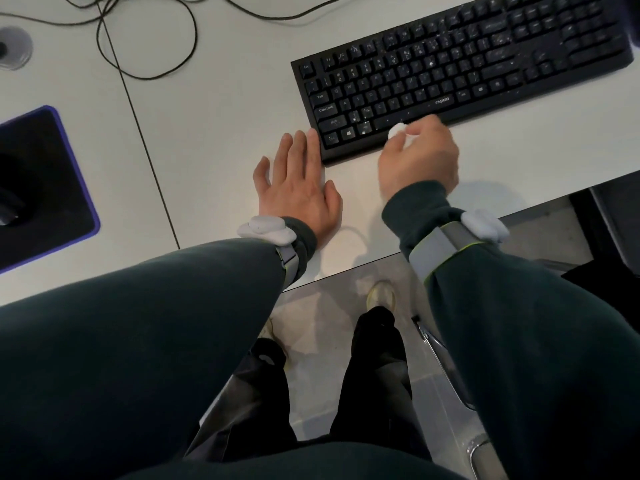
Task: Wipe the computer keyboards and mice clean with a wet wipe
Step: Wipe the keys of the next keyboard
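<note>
A black keyboard (460, 67) lies slanted on the white desk, its keys speckled with pale dust. My right hand (420, 157) grips a balled white wet wipe (397, 129) and presses it on the keyboard's front edge near the space bar. My left hand (299, 183) lies flat on the desk, fingers straight, fingertips against the keyboard's near left corner. A dark mouse (10, 206) sits on a black mouse pad (52, 161) with a purple border at the far left, partly cut off by the frame edge.
Thin black cables (145, 39) loop over the desk at the top left. A round grommet (14, 46) sits in the far left corner. A seam (145, 147) splits two desk panels. Below the desk edge are the floor, my legs and a chair's metal frame (446, 368).
</note>
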